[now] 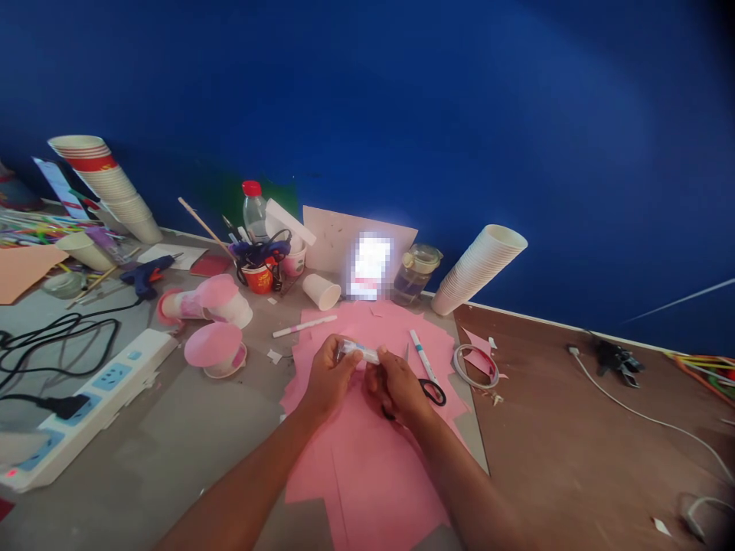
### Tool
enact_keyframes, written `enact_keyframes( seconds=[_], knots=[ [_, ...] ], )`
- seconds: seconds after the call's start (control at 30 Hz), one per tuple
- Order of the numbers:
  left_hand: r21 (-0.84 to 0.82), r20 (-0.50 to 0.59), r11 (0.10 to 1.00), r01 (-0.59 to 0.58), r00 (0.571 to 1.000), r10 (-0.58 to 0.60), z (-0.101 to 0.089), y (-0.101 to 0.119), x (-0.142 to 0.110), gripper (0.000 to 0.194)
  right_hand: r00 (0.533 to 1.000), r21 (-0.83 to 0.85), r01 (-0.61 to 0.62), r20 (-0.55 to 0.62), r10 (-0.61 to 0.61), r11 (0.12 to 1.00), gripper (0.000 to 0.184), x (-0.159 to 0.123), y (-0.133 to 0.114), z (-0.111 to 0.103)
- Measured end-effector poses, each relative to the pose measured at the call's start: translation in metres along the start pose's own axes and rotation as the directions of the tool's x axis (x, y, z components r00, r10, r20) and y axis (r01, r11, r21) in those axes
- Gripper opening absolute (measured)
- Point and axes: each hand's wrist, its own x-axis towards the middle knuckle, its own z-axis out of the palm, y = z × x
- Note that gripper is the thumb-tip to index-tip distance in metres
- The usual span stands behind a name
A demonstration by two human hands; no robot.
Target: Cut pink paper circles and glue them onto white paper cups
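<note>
Left hand (330, 375): curling its fingers (347, 358) closed around one end of a small white-and-blue tube (357, 352)
Right hand (399, 386): pinching the tube's other end, its fingertips (382, 366) pressing firmly
Tube: hovering above pink paper sheets (367, 490), toward the grey counter's (172, 451) right edge
Handling: appearing light and probably slippery, seemingly safest held by its body
Nearby: black-handled scissors (432, 392) resting just beside the right hand, a white marker (423, 356) lying beyond them, a blue glue gun (148, 274) sitting toward the counter's left edge
</note>
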Motion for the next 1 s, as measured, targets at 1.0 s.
enact_keyframes(
  seconds=[1.0],
  knots=[
    [0.076,0.017,0.995,-0.068,0.998,0.067,0.0042,-0.0012,-0.0042,0.016,0.991,0.230,-0.134,0.058,0.124,0.964,0.041,0.0042,0.0008,-0.0055]
  ],
)
